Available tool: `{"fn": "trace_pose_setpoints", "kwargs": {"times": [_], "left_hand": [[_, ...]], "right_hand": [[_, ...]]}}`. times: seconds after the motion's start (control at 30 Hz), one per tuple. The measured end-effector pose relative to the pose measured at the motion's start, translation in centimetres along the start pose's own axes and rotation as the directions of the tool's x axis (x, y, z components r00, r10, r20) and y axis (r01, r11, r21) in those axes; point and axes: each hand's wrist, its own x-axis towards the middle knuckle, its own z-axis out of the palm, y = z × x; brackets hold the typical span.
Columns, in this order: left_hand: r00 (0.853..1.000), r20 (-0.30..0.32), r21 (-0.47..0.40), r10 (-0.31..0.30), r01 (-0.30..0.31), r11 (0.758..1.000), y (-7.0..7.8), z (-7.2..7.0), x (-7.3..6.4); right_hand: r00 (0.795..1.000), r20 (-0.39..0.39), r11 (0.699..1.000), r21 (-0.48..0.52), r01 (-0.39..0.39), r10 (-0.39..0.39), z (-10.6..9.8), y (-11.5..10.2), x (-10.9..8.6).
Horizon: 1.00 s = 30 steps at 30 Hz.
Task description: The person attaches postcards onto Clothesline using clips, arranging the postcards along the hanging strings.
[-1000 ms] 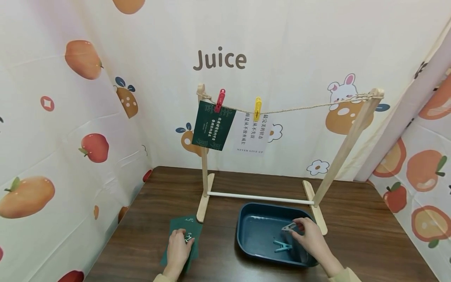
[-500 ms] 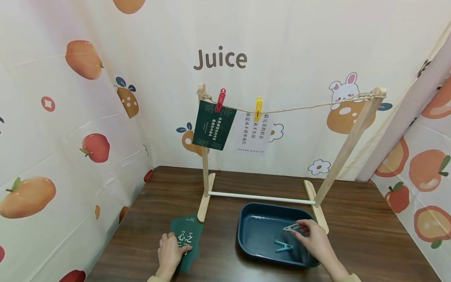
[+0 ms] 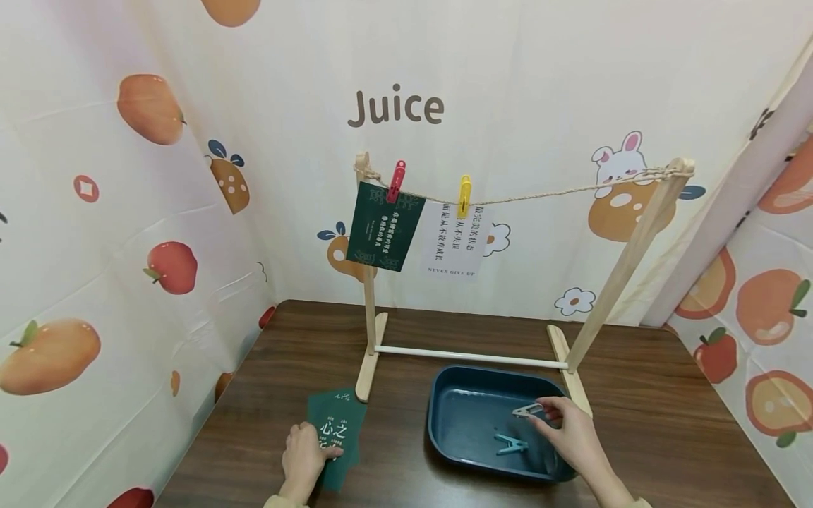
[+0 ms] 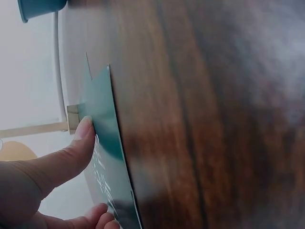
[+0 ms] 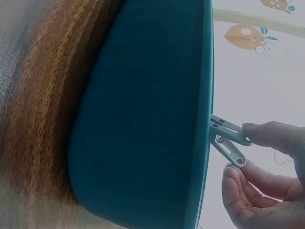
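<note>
My left hand rests on a small pile of dark green cards with white lettering, lying on the table. Its thumb extends across the top card, and its other fingertips meet the card near the left edge. Over the right side of a dark blue tray, my right hand pinches a pale grey clothespin by its handles, between thumb and fingers. Beneath it in the tray lies a light blue clothespin. In the right wrist view, the tray's wall hides the held clothespin's far end.
Behind the tray stands a wooden frame with a twine line. A red clothespin holds a green card there; a yellow clothespin holds a white card. A white rod joins the frame's feet.
My left hand has shifted slightly left, and the green card whose edge was raised under it now lies flatter, showing more lettering. My right hand still holds the grey clothespin in nearly the same place.
</note>
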Motion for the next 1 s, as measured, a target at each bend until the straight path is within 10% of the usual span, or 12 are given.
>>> {"fn": "trace_pose_setpoints", "kwargs": {"times": [0.63, 1.0], "left_hand": [[1.0, -0.018, 0.013, 0.002, -0.002, 1.0, -0.1, -0.2, 0.4], [0.99, 0.136, -0.012, -0.039, 0.041, 0.999, -0.8, -0.8, 1.4]], "right_hand": [[1.0, -0.017, 1.0, -0.005, -0.018, 0.018, -0.2, 0.3, -0.3], [0.999, -0.025, 1.0, 0.009, -0.023, 0.024, -0.4, 0.3, -0.2]]}}
